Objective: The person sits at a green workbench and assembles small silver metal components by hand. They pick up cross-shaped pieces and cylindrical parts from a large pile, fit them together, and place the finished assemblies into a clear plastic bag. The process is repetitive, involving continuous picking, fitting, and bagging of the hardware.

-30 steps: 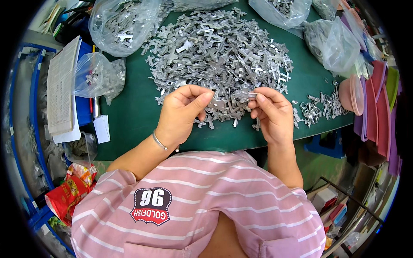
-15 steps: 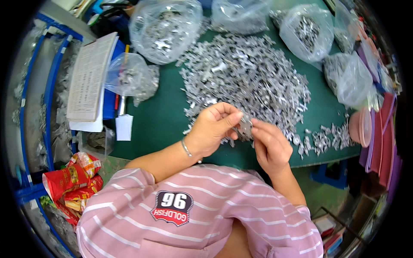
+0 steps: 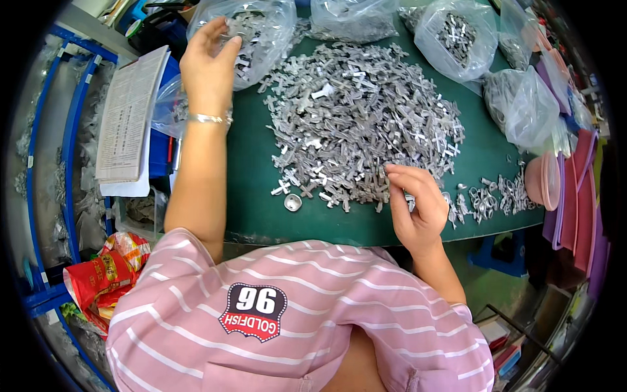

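Observation:
My left hand (image 3: 208, 73) is raised at the far left, over the mouth of a clear plastic bag (image 3: 277, 32) of small metal parts. Its thumb and fingers are spread, with no part visible between them. Beside the near right side of a large heap of small grey metal parts (image 3: 362, 117) is my right hand (image 3: 421, 206). Its fingers are loosely bent and apart from the thumb, fingertips at the heap's edge. I see nothing held in it. A small round metal cup (image 3: 292, 202) lies at the heap's near left corner on the green tabletop (image 3: 261, 222).
More plastic bags of parts (image 3: 457, 42) line the back and right. Rings and small pieces (image 3: 486, 204) lie near right, beside pink tubs (image 3: 543, 186). Printed sheets (image 3: 130, 117) lie at left. A blue rack (image 3: 75, 144) and red packets (image 3: 104, 274) stand beyond the table's left side.
My left hand has left the right hand and moved up and left to the plastic bag. The flat metal piece between both hands no longer shows. The round cup is now uncovered.

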`<state>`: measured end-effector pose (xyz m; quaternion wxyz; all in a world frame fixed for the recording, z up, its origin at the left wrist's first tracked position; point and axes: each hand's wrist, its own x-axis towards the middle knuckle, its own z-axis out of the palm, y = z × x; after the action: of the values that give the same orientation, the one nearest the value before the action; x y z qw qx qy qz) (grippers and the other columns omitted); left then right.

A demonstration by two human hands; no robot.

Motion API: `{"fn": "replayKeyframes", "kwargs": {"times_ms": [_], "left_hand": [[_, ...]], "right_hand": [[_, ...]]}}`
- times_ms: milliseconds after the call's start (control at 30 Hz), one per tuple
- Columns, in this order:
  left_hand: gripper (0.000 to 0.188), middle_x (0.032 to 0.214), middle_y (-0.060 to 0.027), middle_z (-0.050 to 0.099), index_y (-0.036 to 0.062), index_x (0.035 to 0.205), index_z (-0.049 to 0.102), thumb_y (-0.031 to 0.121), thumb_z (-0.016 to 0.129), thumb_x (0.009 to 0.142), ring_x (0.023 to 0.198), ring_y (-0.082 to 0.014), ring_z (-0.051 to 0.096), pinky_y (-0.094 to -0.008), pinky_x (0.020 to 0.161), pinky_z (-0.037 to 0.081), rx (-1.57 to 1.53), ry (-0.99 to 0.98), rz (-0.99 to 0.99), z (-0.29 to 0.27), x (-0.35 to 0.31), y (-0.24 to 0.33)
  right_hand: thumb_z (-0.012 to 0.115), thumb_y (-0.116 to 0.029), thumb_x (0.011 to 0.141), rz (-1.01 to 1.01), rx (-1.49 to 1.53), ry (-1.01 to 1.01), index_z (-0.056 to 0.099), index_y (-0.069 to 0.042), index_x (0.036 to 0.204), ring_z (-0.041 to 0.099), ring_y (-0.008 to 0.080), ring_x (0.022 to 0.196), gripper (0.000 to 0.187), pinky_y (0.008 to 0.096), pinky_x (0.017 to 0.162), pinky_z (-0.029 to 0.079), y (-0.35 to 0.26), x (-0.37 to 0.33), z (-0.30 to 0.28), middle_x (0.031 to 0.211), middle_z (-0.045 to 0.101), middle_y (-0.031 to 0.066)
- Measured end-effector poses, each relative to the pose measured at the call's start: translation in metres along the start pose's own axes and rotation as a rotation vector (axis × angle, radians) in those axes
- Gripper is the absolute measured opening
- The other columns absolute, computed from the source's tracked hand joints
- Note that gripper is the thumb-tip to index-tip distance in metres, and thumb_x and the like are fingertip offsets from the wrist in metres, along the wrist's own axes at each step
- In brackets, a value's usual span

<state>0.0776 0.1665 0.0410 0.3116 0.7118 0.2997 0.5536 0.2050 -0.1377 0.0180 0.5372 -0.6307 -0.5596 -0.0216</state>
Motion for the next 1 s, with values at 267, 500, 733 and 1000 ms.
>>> {"fn": "replayKeyframes", "kwargs": {"times_ms": [267, 500, 733, 1000], "left_hand": [[0.022, 0.083, -0.0072, 0.058, 0.0043, 0.092, 0.065, 0.014, 0.071, 0.073, 0.073, -0.0192, 0.056, -0.0275, 0.063, 0.045, 0.106, -0.706, 0.293, 0.055, -0.067, 0.041], [0.013, 0.082, -0.0085, 0.06, 0.0024, 0.089, 0.064, 0.007, 0.065, 0.077, 0.072, -0.0196, 0.058, -0.0283, 0.064, 0.047, 0.038, -0.598, 0.24, 0.065, -0.082, 0.034], [0.011, 0.084, -0.0085, 0.062, -0.0023, 0.093, 0.058, 0.005, 0.059, 0.084, 0.075, -0.0169, 0.064, -0.0285, 0.069, 0.054, -0.715, -0.57, -0.868, 0.04, -0.125, 0.06], [0.016, 0.094, -0.0157, 0.063, -0.0051, 0.099, 0.058, 0.002, 0.057, 0.085, 0.084, -0.0217, 0.065, -0.029, 0.072, 0.055, -0.811, -0.645, -1.062, 0.025, -0.15, 0.077]], "right_hand": [[0.061, 0.012, 0.069, 0.095, -0.018, 0.009, 0.062, 0.003, 0.086, 0.063, 0.0251, 0.076, 0.019, 0.0297, 0.068, 0.05, 0.007, -0.005, 0.001, 0.086, 0.064, 0.0152], [0.06, 0.01, 0.072, 0.129, -0.041, 0.036, 0.062, 0.004, 0.086, 0.062, 0.023, 0.075, 0.015, 0.0284, 0.067, 0.05, 0.013, -0.001, -0.005, 0.086, 0.064, 0.0144], [0.061, 0.009, 0.076, 0.488, 0.348, 0.085, 0.059, 0.003, 0.098, 0.062, 0.0158, 0.081, 0.023, 0.0248, 0.07, 0.051, 0.01, -0.001, 0.013, 0.093, 0.062, 0.011], [0.06, 0.009, 0.079, 0.64, 0.746, 0.041, 0.051, 0.003, 0.105, 0.06, 0.0139, 0.087, 0.028, 0.024, 0.076, 0.05, 0.01, -0.004, 0.016, 0.098, 0.059, 0.0109]]}}
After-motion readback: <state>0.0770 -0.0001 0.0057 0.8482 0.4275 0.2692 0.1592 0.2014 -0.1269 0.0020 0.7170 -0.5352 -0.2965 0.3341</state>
